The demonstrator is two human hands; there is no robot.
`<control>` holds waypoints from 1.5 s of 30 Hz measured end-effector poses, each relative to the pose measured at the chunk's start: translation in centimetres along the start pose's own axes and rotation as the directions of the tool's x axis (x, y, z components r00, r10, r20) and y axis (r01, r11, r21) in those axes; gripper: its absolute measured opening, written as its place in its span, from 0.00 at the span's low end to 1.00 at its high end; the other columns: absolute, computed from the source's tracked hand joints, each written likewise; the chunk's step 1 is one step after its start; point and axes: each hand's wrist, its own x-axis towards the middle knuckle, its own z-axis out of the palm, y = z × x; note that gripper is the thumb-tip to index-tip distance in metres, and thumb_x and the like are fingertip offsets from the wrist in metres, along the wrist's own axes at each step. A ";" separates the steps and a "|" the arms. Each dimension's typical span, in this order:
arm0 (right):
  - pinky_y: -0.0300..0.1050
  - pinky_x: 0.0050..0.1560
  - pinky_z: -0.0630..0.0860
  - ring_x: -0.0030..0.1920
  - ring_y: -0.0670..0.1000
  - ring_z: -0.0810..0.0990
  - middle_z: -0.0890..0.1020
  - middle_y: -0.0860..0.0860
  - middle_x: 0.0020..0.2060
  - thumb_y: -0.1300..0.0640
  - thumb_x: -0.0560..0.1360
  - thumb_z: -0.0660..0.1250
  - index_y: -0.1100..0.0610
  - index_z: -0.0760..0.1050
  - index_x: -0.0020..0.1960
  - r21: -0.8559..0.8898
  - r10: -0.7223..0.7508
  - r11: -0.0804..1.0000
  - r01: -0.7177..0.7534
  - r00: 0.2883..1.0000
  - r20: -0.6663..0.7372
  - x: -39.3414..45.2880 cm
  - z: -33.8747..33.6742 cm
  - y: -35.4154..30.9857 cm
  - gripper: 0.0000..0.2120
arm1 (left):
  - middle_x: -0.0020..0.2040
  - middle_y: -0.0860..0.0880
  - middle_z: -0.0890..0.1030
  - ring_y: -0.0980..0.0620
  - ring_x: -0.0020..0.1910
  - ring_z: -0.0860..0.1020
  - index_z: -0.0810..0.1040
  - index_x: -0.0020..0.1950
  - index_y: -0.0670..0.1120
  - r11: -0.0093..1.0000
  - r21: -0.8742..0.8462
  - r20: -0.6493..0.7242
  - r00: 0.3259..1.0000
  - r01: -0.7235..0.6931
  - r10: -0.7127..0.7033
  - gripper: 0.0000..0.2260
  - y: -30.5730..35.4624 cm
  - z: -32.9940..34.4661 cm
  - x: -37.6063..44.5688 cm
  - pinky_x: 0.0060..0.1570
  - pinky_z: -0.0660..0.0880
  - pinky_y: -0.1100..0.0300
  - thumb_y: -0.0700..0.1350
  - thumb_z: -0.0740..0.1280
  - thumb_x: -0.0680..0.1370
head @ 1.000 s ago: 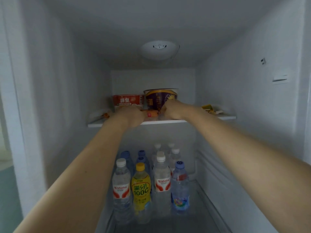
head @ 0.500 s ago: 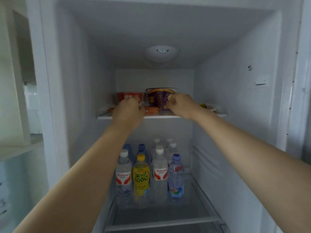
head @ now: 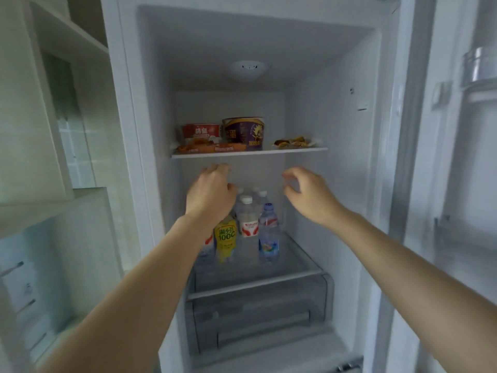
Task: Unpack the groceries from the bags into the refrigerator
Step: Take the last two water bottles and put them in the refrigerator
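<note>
On the upper shelf (head: 250,152) the orange packet (head: 215,148) lies crosswise; both hands empty, loosely curled.

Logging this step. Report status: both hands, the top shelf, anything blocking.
Left hand and right hand empty, no grip, below the white top shelf. Flat orange snack packet on it, before the purple paper bowl. Nothing in the way.

The yellow bottle (head: 225,239) on the lower shelf is showing "100C" in green on its label, under two characters too blurred to read. The clear bottle (head: 248,220) beside it is carrying a red-and-white label whose word is unclear. The red bowl (head: 202,131) and purple tub (head: 244,132) are bearing Chinese print, illegible here.
</note>
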 end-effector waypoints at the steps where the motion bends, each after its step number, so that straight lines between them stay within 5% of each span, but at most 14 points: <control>1: 0.42 0.62 0.69 0.63 0.55 0.75 0.77 0.57 0.62 0.59 0.79 0.63 0.62 0.73 0.65 0.000 0.003 1.000 -0.003 1.000 0.011 -1.6 -0.3 -0.2 0.16 | 0.63 0.44 0.77 0.42 0.60 0.74 0.72 0.69 0.46 1.000 -0.020 -0.011 1.000 -0.004 0.004 0.18 0.2 -0.1 -1.2 0.52 0.75 0.50 0.43 0.62 0.78; 10: 0.30 0.58 0.65 0.60 0.41 0.72 0.76 0.45 0.62 0.53 0.80 0.61 0.54 0.72 0.66 0.074 0.153 0.985 -0.156 0.987 0.049 -16.8 -3.1 -1.0 0.16 | 0.47 0.49 0.83 0.47 0.50 0.77 0.81 0.55 0.45 0.938 -0.274 -0.160 0.972 -0.211 0.171 0.09 4.0 1.3 -13.2 0.42 0.75 0.54 0.40 0.65 0.77; 16: 0.36 0.59 0.71 0.54 0.43 0.77 0.80 0.44 0.56 0.55 0.79 0.63 0.55 0.72 0.65 0.096 0.269 0.958 -0.269 0.963 0.023 -29.3 -4.5 -0.6 0.15 | 0.46 0.52 0.82 0.50 0.50 0.78 0.82 0.54 0.46 0.877 -0.394 -0.039 0.958 -0.275 0.283 0.10 8.2 3.8 -23.9 0.41 0.77 0.56 0.42 0.64 0.76; 19: 0.40 0.54 0.73 0.53 0.46 0.78 0.80 0.45 0.55 0.56 0.79 0.64 0.55 0.73 0.64 0.086 0.354 0.931 -0.355 0.935 0.021 -35.9 -5.8 0.2 0.14 | 0.45 0.52 0.82 0.52 0.49 0.78 0.82 0.54 0.46 0.836 -0.513 0.082 0.958 -0.197 0.276 0.11 10.7 5.1 -29.8 0.44 0.75 0.62 0.41 0.64 0.74; 23: 0.38 0.59 0.73 0.56 0.42 0.79 0.81 0.46 0.54 0.52 0.78 0.63 0.57 0.75 0.62 0.093 0.474 0.876 -0.474 0.880 0.015 -44.7 -8.4 0.5 0.15 | 0.45 0.52 0.81 0.56 0.48 0.78 0.81 0.57 0.47 0.775 -0.627 0.258 0.916 -0.084 0.308 0.12 14.3 6.1 -37.1 0.49 0.72 0.71 0.40 0.64 0.75; 30: 0.44 0.62 0.73 0.60 0.40 0.76 0.79 0.42 0.57 0.44 0.78 0.59 0.52 0.73 0.64 0.040 0.717 0.690 -0.723 0.690 0.098 -61.2 -14.2 0.7 0.19 | 0.44 0.53 0.80 0.57 0.45 0.77 0.81 0.56 0.49 0.769 -0.636 0.521 0.769 0.062 0.370 0.13 23.6 6.5 -51.3 0.46 0.74 0.65 0.47 0.60 0.76; 35: 0.44 0.63 0.74 0.58 0.42 0.78 0.80 0.44 0.57 0.53 0.79 0.64 0.52 0.72 0.65 -0.011 0.834 0.542 -0.840 0.536 0.131 -72.0 -19.2 0.7 0.16 | 0.46 0.61 0.78 0.64 0.45 0.75 0.80 0.57 0.53 0.801 -0.582 0.698 0.591 0.137 0.406 0.11 31.1 6.3 -61.3 0.47 0.71 0.72 0.43 0.65 0.78; 45: 0.44 0.61 0.74 0.57 0.40 0.77 0.79 0.39 0.55 0.52 0.79 0.62 0.48 0.71 0.66 -0.029 0.962 0.252 -0.967 0.247 0.118 -85.7 -28.3 1.6 0.15 | 0.43 0.58 0.81 0.61 0.44 0.77 0.80 0.56 0.51 0.802 -0.569 0.800 0.348 0.181 0.489 0.10 41.5 6.5 -70.7 0.47 0.75 0.65 0.41 0.65 0.77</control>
